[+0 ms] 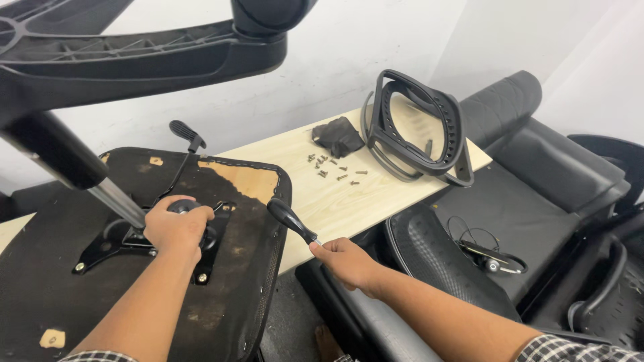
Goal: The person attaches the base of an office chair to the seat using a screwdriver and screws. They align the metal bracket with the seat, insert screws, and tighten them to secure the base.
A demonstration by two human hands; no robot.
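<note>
An upturned office chair seat (80, 295) lies on the wooden table (335, 194), its black metal mechanism plate (107, 245) bolted to the underside. My left hand (176, 228) is closed over a black knob on that plate, beside the silver gas cylinder (117, 198). My right hand (345, 261) holds a screwdriver (290, 218) with a black handle; the handle points up and left, just off the seat's right edge. The chair's star base (134, 53) looms overhead.
Several loose screws (332, 169) and a crumpled black cloth (339, 136) lie on the table, next to black plastic armrest frames (416, 127). Black chair cushions (537, 167) and a mesh backrest (429, 258) sit to the right, with a headset (493, 258) on one.
</note>
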